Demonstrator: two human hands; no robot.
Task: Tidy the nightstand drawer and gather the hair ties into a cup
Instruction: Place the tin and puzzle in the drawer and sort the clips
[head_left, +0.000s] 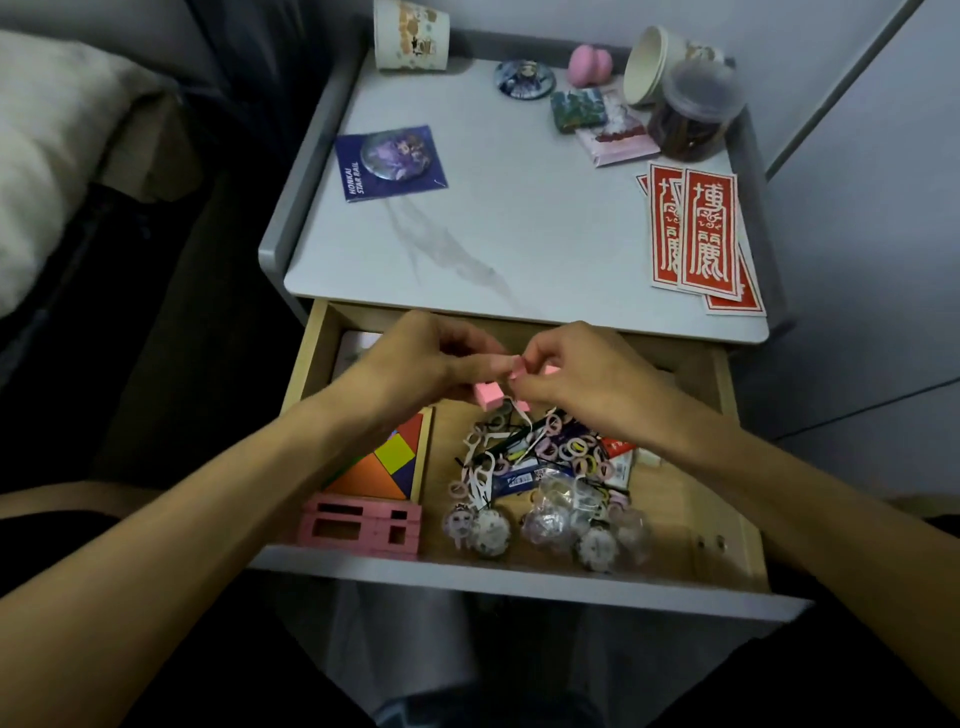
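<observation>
Head view looks down on the grey nightstand (519, 208), whose wooden drawer (691, 519) is pulled open toward the near side. Both forearms reach over the drawer. The left hand (441, 358) and right hand (576, 374) meet above its far part, fingers curled, pinching small pink blocks (488, 396) between them. A tangram puzzle (395, 462) and a pink stack (358, 525) lie at the drawer's left. The hair ties (571, 452) lie in a tangled heap mid-drawer, just near of the right hand. A paper cup (410, 34) stands at the nightstand's far left.
</observation>
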